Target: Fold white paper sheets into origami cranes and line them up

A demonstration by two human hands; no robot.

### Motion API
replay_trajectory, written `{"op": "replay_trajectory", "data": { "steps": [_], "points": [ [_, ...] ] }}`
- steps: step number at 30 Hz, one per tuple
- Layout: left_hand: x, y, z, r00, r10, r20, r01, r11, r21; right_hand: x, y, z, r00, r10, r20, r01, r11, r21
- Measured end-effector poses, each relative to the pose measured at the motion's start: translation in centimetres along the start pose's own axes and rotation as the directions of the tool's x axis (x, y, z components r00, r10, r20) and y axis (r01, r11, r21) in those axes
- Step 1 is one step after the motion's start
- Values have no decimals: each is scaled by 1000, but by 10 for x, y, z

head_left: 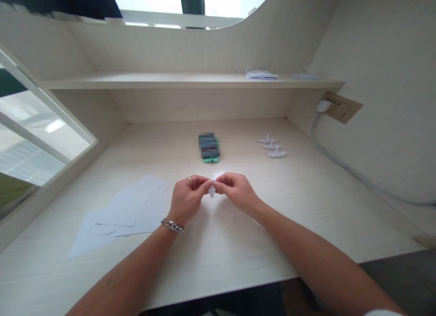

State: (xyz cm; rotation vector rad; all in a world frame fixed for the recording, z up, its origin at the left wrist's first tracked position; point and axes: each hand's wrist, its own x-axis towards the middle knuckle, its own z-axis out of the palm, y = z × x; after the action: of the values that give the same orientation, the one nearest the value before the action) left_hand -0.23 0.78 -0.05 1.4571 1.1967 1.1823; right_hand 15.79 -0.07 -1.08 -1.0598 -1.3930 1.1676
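Note:
Both hands meet over the middle of the pale wooden desk. A small folded piece of white paper hangs between them. My left hand, with a ring and a chain bracelet, pinches its left side. My right hand pinches its right side with fingers curled in. The paper is held just above the desk surface, pointed end down.
Loose white sheets lie to the left of my hands. A phone in a green case lies behind them. Three folded paper cranes sit at the back right. A shelf carries folded papers. A wall socket with a cable is at right.

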Motion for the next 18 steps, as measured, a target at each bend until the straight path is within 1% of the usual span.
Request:
{"op": "replay_trajectory", "data": {
  "steps": [3,7,10,13,15,18],
  "points": [
    [1,-2,2,997,-67,30,68,996,-61,1,0,-1,999,47,14,-47,999,4],
    [0,-1,4,984,-116,132,132,984,-122,2,-1,-2,998,54,-36,-54,998,-11],
    [-1,1,3,985,-101,140,118,986,-118,2,-1,-2,998,44,-41,-44,999,-2],
    [0,1,2,991,-72,113,80,994,-71,1,-1,-2,999,49,19,-49,999,-7],
    [1,-1,2,992,-58,110,65,996,-60,1,-1,-2,998,48,42,-45,997,-62],
    [2,-3,2,988,-45,147,64,990,-127,0,0,-3,1000,9,0,-9,992,-129]
  ]
}}
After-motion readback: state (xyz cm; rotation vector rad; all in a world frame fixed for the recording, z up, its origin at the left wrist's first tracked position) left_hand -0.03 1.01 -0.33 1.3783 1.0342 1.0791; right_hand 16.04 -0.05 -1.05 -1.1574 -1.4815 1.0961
